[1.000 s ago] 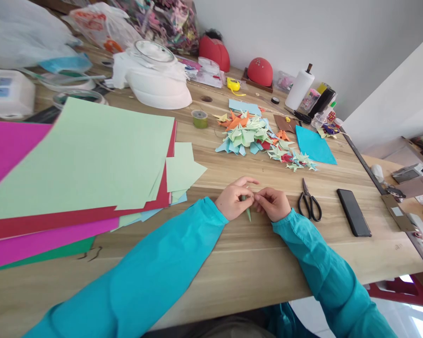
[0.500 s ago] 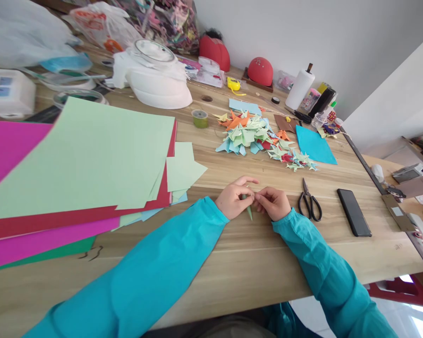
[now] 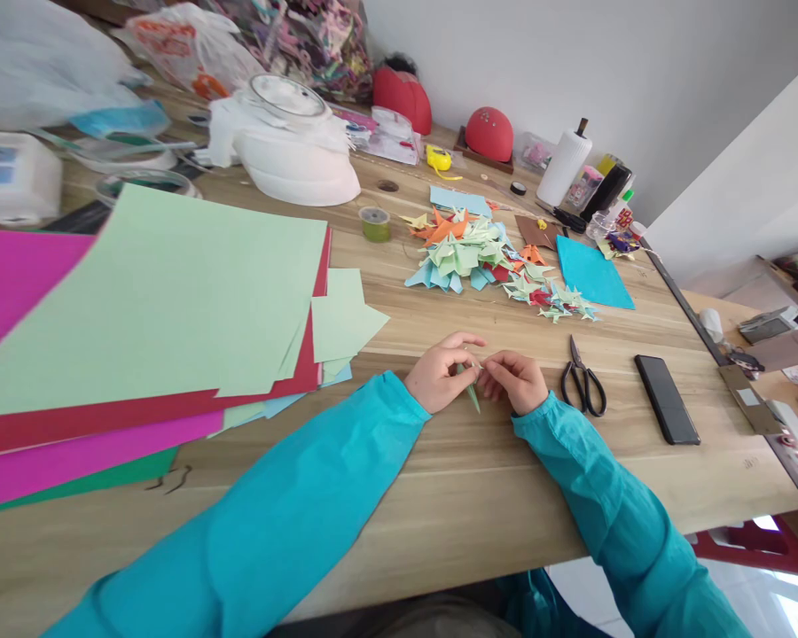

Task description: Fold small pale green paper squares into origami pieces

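Between the thumb and fingers of my left hand (image 3: 437,376) is a small piece of folded light green paper (image 3: 473,400), its narrow point sticking out below. My right hand (image 3: 519,379) is closed in a pinch at the paper's right side, by a small pale tip; the fingers partly hide what they grip. Just beyond lies a pile of folded paper cranes (image 3: 462,248) in green, blue, orange and red. Black-handled scissors (image 3: 582,381) rest to the right of my right hand.
Large coloured paper sheets (image 3: 166,301) cover the table's left, with small green paper squares (image 3: 339,306) beside them. A phone (image 3: 667,399) lies at right. Farther back are a spool (image 3: 375,225), a turquoise sheet (image 3: 595,272), a tape measure (image 3: 439,158) and red pincushions (image 3: 490,134).
The folded paper's lower point has tilted slightly to the right, and a pale tip now shows between my hands. Both hands stay in nearly the same place.
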`<control>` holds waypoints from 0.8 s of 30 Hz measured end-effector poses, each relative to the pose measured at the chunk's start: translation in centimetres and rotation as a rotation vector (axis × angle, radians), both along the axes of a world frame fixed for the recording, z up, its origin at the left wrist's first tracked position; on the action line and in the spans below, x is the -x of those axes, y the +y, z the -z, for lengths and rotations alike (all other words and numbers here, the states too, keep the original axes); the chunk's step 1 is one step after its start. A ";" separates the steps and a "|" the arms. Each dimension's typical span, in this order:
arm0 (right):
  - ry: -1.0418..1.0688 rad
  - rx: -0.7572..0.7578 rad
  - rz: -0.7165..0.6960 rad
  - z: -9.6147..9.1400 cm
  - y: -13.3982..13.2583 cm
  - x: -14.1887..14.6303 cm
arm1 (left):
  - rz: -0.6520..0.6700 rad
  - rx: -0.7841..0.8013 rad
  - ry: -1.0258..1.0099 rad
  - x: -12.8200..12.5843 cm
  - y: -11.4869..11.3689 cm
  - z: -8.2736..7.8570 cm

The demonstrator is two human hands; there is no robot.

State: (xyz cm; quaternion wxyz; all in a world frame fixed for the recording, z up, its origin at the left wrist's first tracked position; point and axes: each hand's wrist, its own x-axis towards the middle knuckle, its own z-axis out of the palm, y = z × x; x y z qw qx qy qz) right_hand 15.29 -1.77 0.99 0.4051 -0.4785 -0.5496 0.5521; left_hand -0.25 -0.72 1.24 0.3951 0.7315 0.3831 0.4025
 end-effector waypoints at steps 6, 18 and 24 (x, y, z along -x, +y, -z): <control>0.003 -0.015 0.008 0.0 0.0 -0.1 | -0.018 -0.006 -0.017 -0.1 0.1 0.2; -0.146 -0.118 -0.010 0.4 -0.3 0.3 | -0.162 0.244 -0.290 -0.3 0.2 0.3; 0.112 0.011 0.109 -0.1 0.5 -0.6 | -0.092 0.307 -0.381 -0.3 0.1 0.0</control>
